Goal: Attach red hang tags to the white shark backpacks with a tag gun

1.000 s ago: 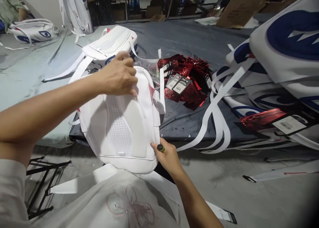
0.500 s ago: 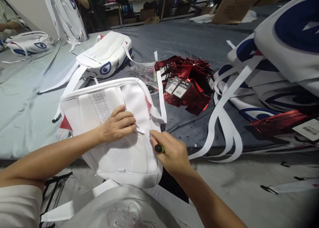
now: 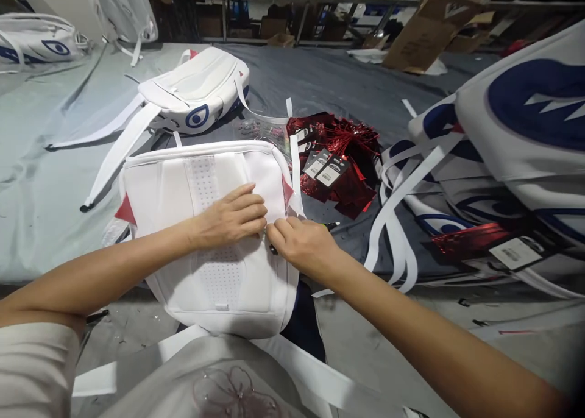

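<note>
A white backpack (image 3: 169, 192) with red corner triangles and perforated padding lies back panel up before me, partly over the table's near edge. My left hand (image 3: 233, 217) rests on the panel, fingers bent together, gripping its fabric near the right side; its thumb is hidden. Against those fingertips sits my right hand (image 3: 301, 241), closed round a slim pen-like tool (image 3: 332, 225). The tool's black end shows below the fingers, its green and white end beyond the knuckles. What the fingertips pinch between the two hands is hidden.
Red foil pouches with black-and-white tags (image 3: 347, 174) lie beyond the backpack. Another white backpack (image 3: 196, 92) rests at the back left. Several stacked backpacks (image 3: 479, 156) with hanging straps (image 3: 395, 217) stand at right. A cardboard box (image 3: 425, 34) is farther back.
My right hand has turned and moved up against my left fingertips; the tool now points the other way. The backpack and left hand have shifted slightly right in view.
</note>
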The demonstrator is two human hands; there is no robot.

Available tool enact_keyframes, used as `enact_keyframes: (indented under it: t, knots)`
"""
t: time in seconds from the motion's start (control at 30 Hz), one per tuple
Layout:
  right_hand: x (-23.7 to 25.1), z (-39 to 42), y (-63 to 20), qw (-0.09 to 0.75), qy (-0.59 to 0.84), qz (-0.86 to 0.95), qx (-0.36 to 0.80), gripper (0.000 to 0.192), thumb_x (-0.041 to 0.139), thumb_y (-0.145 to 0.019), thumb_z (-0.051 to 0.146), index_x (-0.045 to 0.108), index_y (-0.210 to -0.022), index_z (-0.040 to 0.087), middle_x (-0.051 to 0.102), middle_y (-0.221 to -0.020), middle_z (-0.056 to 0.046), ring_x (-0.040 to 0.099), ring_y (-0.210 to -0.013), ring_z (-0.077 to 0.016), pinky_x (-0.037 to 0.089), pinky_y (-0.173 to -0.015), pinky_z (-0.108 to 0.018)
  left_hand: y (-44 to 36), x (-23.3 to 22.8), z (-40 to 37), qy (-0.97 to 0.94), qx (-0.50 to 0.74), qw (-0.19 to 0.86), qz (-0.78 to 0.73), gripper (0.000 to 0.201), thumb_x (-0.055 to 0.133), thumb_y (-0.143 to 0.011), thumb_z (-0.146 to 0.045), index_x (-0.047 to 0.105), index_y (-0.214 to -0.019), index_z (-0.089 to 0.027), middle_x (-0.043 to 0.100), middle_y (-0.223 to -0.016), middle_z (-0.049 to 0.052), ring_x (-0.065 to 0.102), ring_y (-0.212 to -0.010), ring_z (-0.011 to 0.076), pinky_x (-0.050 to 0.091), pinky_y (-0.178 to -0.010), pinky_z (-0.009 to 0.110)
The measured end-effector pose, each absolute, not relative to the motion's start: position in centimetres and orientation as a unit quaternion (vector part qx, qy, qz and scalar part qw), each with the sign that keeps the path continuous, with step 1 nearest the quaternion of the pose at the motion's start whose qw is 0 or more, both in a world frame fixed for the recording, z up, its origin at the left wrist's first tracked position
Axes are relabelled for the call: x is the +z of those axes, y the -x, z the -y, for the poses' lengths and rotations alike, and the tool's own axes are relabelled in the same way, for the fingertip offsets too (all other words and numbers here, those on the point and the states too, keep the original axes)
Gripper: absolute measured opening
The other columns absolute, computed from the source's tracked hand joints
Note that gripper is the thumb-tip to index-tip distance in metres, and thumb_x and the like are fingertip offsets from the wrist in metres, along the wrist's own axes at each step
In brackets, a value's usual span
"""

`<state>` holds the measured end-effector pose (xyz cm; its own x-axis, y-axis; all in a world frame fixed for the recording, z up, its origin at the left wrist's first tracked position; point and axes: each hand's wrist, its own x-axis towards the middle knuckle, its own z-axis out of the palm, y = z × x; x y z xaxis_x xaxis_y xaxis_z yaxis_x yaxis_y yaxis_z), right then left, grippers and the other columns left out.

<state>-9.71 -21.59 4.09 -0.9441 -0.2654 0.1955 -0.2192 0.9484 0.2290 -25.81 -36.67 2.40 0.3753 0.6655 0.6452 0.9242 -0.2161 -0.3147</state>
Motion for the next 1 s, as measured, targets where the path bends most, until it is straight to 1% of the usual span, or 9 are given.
enact_keyframes:
  t: [0.17, 0.27, 0.4, 0.5, 0.6, 0.67, 0.77, 0.83, 1.0]
  knots:
    - [4.1, 21.6, 10.7, 0.201, -0.078, 0.970, -0.110, 0.037, 0.032, -0.098, 0.008, 0.058, -0.075, 0.018, 0.051, -0.062, -0.005, 0.040, -0.058, -0.0167, 0.019, -0.052, -0.033, 30.2, 5.2, 37.6, 0.570, -0.261, 0.346, 0.698, 0.062, 0.038, -0.096, -0.070, 0.050, -0.126, -0.017, 0.056, -0.132, 0.013, 0.038, -0.139, 0.0279, 0.023, -0.121, 0.053]
    - [5.3, 22.4, 14.6, 0.235, -0.003, 0.966, -0.105, 0.036, 0.029, -0.096, 0.006, 0.060, -0.079, 0.016, 0.056, -0.069, -0.007, 0.045, -0.061, -0.0168, 0.023, -0.052, -0.030, 32.8, 5.8, 38.6, 0.456, -0.254, 0.274, 0.808, 0.059, 0.037, -0.096, -0.069, 0.057, -0.115, -0.017, 0.064, -0.112, 0.011, 0.051, -0.125, 0.0294, 0.034, -0.109, 0.049]
    - [7.0, 23.3, 21.2, 0.287, 0.043, 0.956, -0.041, 0.035, 0.027, -0.096, 0.005, 0.061, -0.093, 0.012, 0.062, -0.084, -0.011, 0.057, -0.074, -0.0182, 0.039, -0.061, -0.027, 34.1, 5.6, 39.6, 0.449, -0.219, 0.244, 0.831, 0.056, 0.037, -0.095, -0.068, 0.061, -0.104, -0.018, 0.067, -0.092, 0.006, 0.059, -0.103, 0.0272, 0.042, -0.093, 0.044]
    - [7.8, 23.0, 22.0, 0.317, 0.045, 0.947, 0.012, 0.033, 0.028, -0.100, 0.012, 0.061, -0.095, 0.013, 0.064, -0.087, -0.009, 0.062, -0.080, -0.0175, 0.046, -0.069, -0.027, 33.7, 5.7, 39.7, 0.474, -0.238, 0.258, 0.808, 0.050, 0.041, -0.094, -0.064, 0.060, -0.112, -0.021, 0.067, -0.105, 0.006, 0.055, -0.113, 0.0295, 0.038, -0.101, 0.049]
    - [7.9, 22.1, 17.2, 0.400, 0.067, 0.910, 0.085, 0.032, 0.037, -0.105, 0.036, 0.061, -0.104, 0.015, 0.064, -0.090, -0.007, 0.063, -0.081, -0.0172, 0.050, -0.074, -0.029, 31.6, 5.4, 39.0, 0.525, -0.245, 0.281, 0.765, 0.048, 0.047, -0.095, -0.055, 0.051, -0.131, -0.024, 0.057, -0.133, 0.007, 0.039, -0.135, 0.0328, 0.022, -0.115, 0.059]
    - [7.4, 21.5, 12.3, 0.460, 0.100, 0.869, 0.151, 0.042, 0.044, -0.101, 0.053, 0.060, -0.112, 0.016, 0.063, -0.087, -0.005, 0.063, -0.078, -0.0167, 0.051, -0.072, -0.031, 29.5, 4.9, 38.1, 0.600, -0.210, 0.284, 0.718, 0.048, 0.048, -0.096, -0.051, 0.047, -0.135, -0.024, 0.050, -0.141, 0.008, 0.033, -0.140, 0.0319, 0.017, -0.119, 0.061]
    - [5.2, 20.9, 6.1, 0.436, 0.167, 0.843, 0.268, 0.049, 0.040, -0.099, 0.062, 0.065, -0.105, 0.020, 0.053, -0.066, 0.003, 0.056, -0.056, -0.0123, 0.046, -0.056, -0.027, 26.8, 3.9, 36.3, 0.703, -0.130, 0.259, 0.649, 0.043, 0.045, -0.098, -0.053, 0.052, -0.126, -0.020, 0.055, -0.131, 0.009, 0.041, -0.134, 0.0281, 0.017, -0.121, 0.060]
    - [3.2, 21.1, 4.0, 0.411, 0.187, 0.833, 0.320, 0.048, 0.041, -0.099, 0.061, 0.067, -0.103, 0.021, 0.052, -0.063, 0.003, 0.056, -0.052, -0.0124, 0.045, -0.052, -0.026, 25.9, 3.5, 35.1, 0.726, -0.096, 0.242, 0.636, 0.045, 0.046, -0.096, -0.059, 0.057, -0.112, -0.018, 0.059, -0.117, 0.008, 0.049, -0.122, 0.0262, 0.021, -0.121, 0.060]
    - [0.6, 22.5, 4.5, 0.377, 0.157, 0.840, 0.358, 0.021, 0.068, -0.089, 0.038, 0.069, -0.098, 0.019, 0.071, -0.088, -0.002, 0.067, -0.072, -0.0165, 0.054, -0.066, -0.029, 24.9, 3.3, 34.0, 0.730, -0.060, 0.208, 0.649, 0.046, 0.064, -0.083, -0.064, 0.061, -0.091, -0.019, 0.057, -0.094, 0.003, 0.052, -0.102, 0.0249, 0.031, -0.116, 0.060]
